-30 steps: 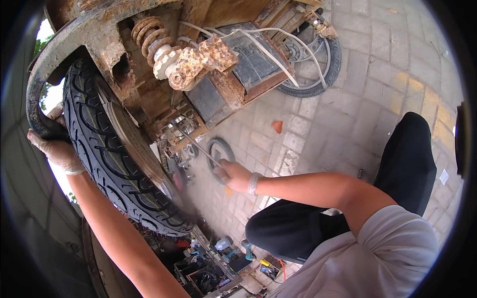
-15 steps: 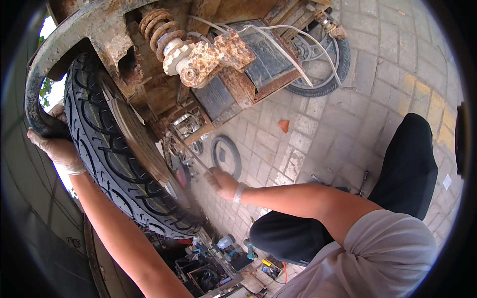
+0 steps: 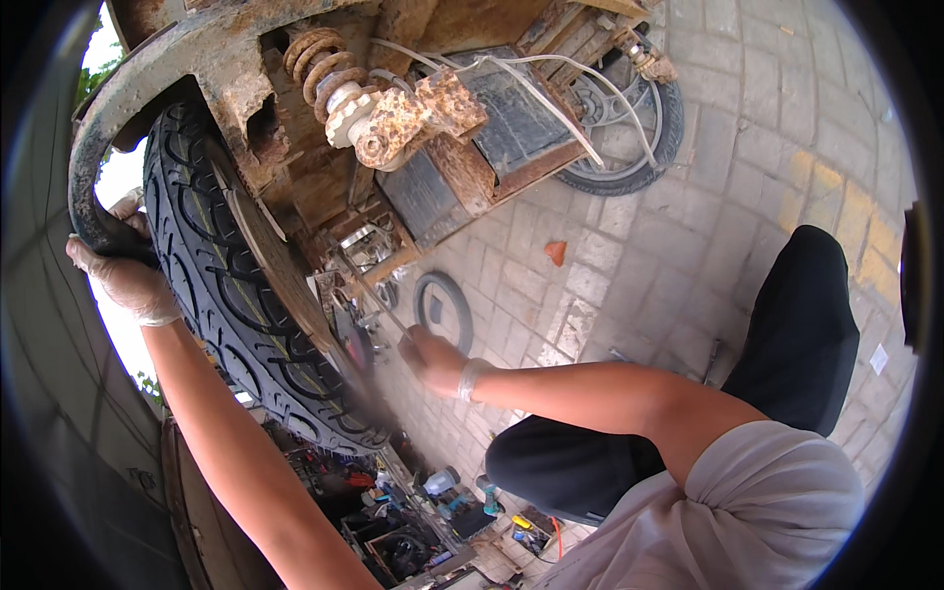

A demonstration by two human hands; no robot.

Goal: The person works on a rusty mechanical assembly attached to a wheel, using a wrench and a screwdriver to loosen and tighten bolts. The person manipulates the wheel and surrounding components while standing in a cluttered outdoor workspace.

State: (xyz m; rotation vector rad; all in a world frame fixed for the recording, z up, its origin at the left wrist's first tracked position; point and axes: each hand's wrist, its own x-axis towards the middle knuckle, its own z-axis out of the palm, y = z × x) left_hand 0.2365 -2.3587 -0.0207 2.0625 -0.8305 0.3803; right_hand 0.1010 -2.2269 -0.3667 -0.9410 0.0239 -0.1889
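Note:
My left hand (image 3: pixel 128 283), in a thin translucent glove, is closed around the lower end of a rusty curved metal tube (image 3: pixel 87 192), beside the tyre. The black treaded tyre (image 3: pixel 221 280) stands between my hands, its wheel hub side mostly hidden. In my right hand (image 3: pixel 436 364), also gloved, is a slim metal rod (image 3: pixel 379 297). Its far end reaches up and left toward the wheel's axle area, where I cannot make out what it touches. A rusty coil spring shock absorber (image 3: pixel 329 84) sits above, on the rusty frame (image 3: pixel 236 98).
Behind the frame lies another wheel (image 3: pixel 629 133); a loose small tyre (image 3: pixel 442 313) rests on the paving (image 3: pixel 688 275). Tools, a power drill (image 3: pixel 489 495) and a cluttered box (image 3: pixel 403 551) stand below. An orange-red shard (image 3: pixel 557 253) lies farther right. My bent knees (image 3: pixel 787 324) are at the right.
The view has shifted slightly, so tyre and frame sit a little farther right in it. Both hands keep their holds; the right hand and rod have barely moved.

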